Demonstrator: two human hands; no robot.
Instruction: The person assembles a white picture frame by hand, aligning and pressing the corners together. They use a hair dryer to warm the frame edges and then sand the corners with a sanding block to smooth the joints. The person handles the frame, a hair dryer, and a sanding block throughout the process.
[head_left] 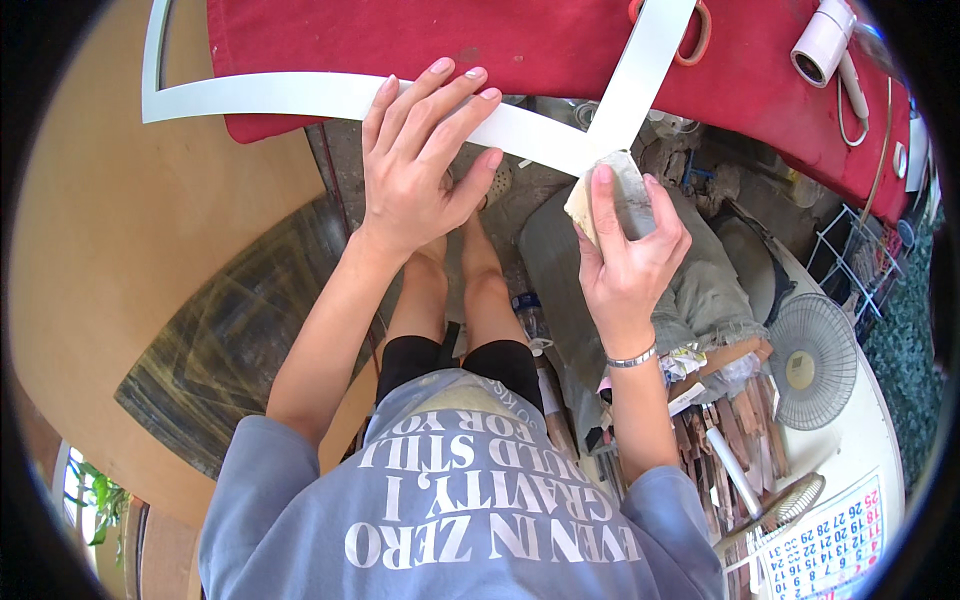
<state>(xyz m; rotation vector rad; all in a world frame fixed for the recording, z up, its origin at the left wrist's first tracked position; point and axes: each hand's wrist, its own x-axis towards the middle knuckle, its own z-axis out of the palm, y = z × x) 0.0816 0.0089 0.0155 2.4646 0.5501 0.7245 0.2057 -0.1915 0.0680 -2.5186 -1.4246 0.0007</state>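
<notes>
A white flat frame [280, 97] lies partly on the red-covered table, with one corner projecting over its near edge. My left hand [412, 185] rests palm down on the near bar, fingers stretched out and slightly apart. At the projecting corner, my right hand [635, 265] grips a sanding sponge [630, 195], grey on its face and cream along its side. The thumb and fingers clasp it from either side, and it touches the frame's corner. Part of the sponge is hidden behind the fingers.
The red cloth [350, 40] carries orange-handled scissors [703, 35] and a pale pink hair-dryer-like tool [823, 40]. Below right are a grey covered bundle [700, 270], wood strips [745, 430] and a fan [815, 360]. A wooden panel [130, 290] stands left.
</notes>
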